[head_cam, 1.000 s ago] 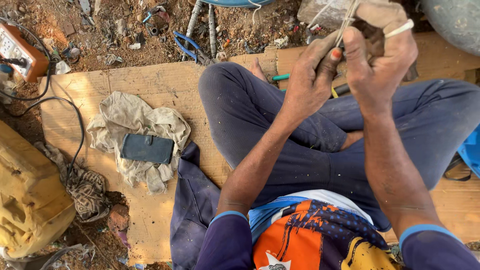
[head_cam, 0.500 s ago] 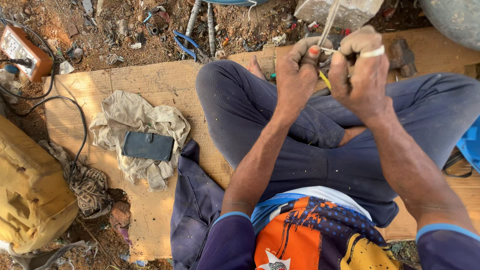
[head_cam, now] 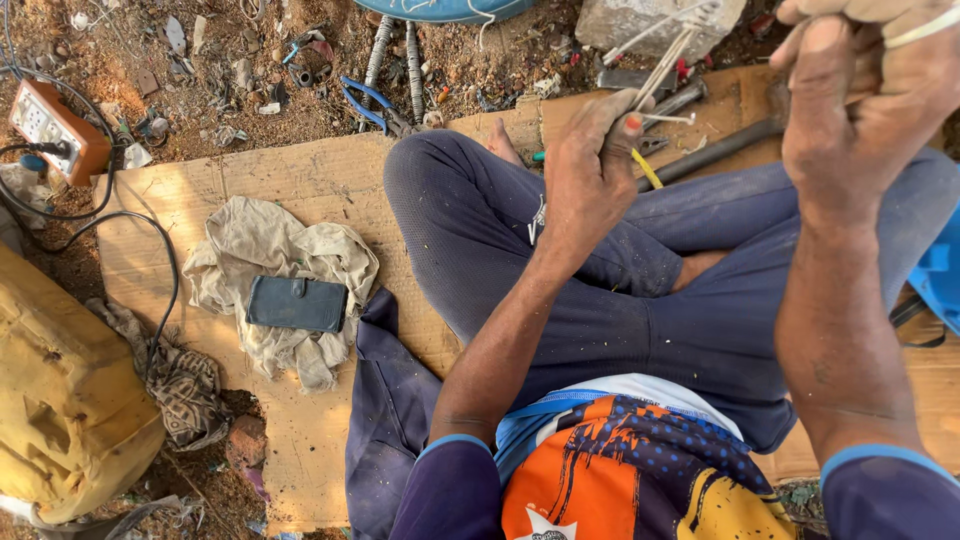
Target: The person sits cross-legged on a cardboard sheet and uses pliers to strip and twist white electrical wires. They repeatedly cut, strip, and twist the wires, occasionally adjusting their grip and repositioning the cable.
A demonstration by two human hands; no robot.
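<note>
Dirt ground, cardboard sheet [head_cam: 300,170] under crossed legs. My left hand [head_cam: 590,170] pinches pale, thin wires [head_cam: 665,65] fanning up-right, one yellow strand [head_cam: 647,168] below; my right hand [head_cam: 865,95], far right, is clenched around a white strand [head_cam: 925,28].

Warm low sunlight on my forearms and cardboard [head_cam: 300,180], soft shadows, no harsh glare. My right hand [head_cam: 860,110] close to lens, slightly blurred, cut by frame edge. Ground sharp; wide-angle bend toward corners.
</note>
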